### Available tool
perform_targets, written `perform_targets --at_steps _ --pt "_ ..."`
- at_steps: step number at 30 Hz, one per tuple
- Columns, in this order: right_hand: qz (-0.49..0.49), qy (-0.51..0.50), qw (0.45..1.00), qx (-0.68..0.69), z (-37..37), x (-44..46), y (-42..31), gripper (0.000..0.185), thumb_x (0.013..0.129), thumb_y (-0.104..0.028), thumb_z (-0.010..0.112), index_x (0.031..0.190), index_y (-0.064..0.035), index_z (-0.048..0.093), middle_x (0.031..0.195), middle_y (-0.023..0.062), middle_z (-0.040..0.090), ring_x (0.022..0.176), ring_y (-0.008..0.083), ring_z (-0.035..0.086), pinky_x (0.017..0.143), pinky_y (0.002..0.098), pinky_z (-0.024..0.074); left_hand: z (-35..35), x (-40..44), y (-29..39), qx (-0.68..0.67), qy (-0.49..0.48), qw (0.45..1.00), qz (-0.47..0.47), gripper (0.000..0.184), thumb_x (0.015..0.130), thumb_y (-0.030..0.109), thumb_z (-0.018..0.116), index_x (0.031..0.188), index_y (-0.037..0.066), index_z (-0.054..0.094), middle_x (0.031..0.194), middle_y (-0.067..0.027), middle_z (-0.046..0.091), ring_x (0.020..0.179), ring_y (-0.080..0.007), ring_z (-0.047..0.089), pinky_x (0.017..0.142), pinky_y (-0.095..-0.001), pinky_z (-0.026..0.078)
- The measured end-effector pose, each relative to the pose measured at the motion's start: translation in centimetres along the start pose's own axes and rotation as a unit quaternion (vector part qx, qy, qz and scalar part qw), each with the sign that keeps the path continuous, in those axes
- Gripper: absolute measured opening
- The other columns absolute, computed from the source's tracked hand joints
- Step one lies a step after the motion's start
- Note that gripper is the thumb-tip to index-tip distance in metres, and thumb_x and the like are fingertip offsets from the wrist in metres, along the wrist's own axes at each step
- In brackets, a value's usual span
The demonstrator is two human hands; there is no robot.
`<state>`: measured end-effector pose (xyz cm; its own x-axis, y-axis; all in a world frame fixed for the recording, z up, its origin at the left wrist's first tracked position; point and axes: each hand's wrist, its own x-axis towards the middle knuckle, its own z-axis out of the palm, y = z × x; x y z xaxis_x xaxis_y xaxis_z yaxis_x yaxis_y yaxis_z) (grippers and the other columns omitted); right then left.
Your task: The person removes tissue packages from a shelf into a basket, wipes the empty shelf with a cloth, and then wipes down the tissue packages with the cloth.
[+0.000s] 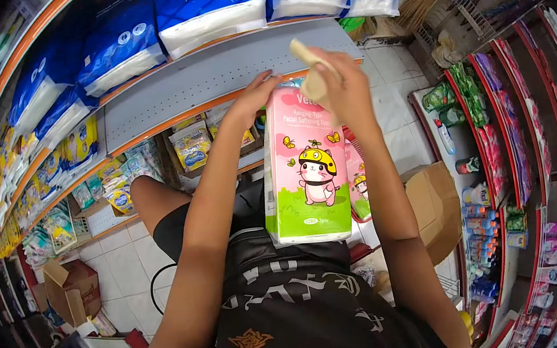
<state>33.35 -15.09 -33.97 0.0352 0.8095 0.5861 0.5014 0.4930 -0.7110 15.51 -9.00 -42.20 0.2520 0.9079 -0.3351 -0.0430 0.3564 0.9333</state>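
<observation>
A tall pink and green pack of facial tissues (311, 170), printed with a cartoon cat in a yellow helmet, stands in front of my body. At its top left corner, my left hand (255, 101) grips the edge, its fingertips reaching over the top. My right hand (345, 84) is closed on a beige cloth (314, 82) at the pack's top right, covering part of the printed name. Hand and cloth are a little blurred. Partly hidden behind the pack on the right is a second pink pack (358, 189).
A grey perforated shelf (211, 65) with an orange edge runs just beyond my hands. Blue and white packs (208, 10) line the shelf above. An opened cardboard box (433, 208) lies to the right, before red-edged shelves of goods. Another carton (72, 290) sits on the left floor.
</observation>
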Motion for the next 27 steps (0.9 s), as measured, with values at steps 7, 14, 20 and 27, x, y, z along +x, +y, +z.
perform_targets --at_steps 7,14,20,27 --pt "-0.019 -0.137 0.983 -0.120 3.2 -0.3 1.7 0.022 0.080 -0.012 0.061 0.101 -0.0083 0.067 0.093 0.0149 0.060 0.083 0.0324 0.061 0.073 0.0368 0.0490 -0.8 1.0 0.0 0.062 -0.122 0.985 -0.105 0.040 0.085 0.043 0.059 0.115 0.016 0.060 0.107 0.0005 0.059 0.094 -0.0106 0.052 0.081 -0.0287 0.042" --pt "0.018 -0.227 0.964 -0.140 3.9 -2.5 1.5 0.018 0.081 -0.019 0.062 0.092 -0.0050 0.064 0.092 0.0159 0.061 0.084 0.0328 0.060 0.074 0.0376 0.0476 -1.2 3.7 -4.9 -0.056 -0.165 0.981 -0.088 0.032 0.081 0.027 0.066 0.105 0.006 0.065 0.104 -0.0063 0.063 0.095 -0.0145 0.057 0.084 -0.0280 0.044" --pt "0.007 -0.323 0.933 -0.157 1.8 -6.1 -2.7 0.012 0.080 -0.014 0.059 0.082 -0.0033 0.063 0.084 0.0130 0.060 0.076 0.0311 0.059 0.071 0.0383 0.0471 0.1 1.8 -3.3 -0.037 -0.038 0.998 -0.044 0.028 0.083 0.021 0.067 0.103 0.001 0.064 0.094 -0.0096 0.067 0.078 -0.0171 0.064 0.070 -0.0314 0.054" --pt "0.008 -0.679 0.705 0.205 -2.5 -9.0 -9.3 0.001 0.078 -0.012 0.065 0.079 -0.0117 0.064 0.078 0.0017 0.059 0.080 0.0190 0.058 0.071 0.0316 0.0460 0.6 0.9 -3.9 -0.182 -0.049 0.980 -0.065 0.035 0.081 0.022 0.069 0.105 -0.002 0.062 0.096 -0.0125 0.067 0.082 -0.0198 0.065 0.073 -0.0329 0.053"
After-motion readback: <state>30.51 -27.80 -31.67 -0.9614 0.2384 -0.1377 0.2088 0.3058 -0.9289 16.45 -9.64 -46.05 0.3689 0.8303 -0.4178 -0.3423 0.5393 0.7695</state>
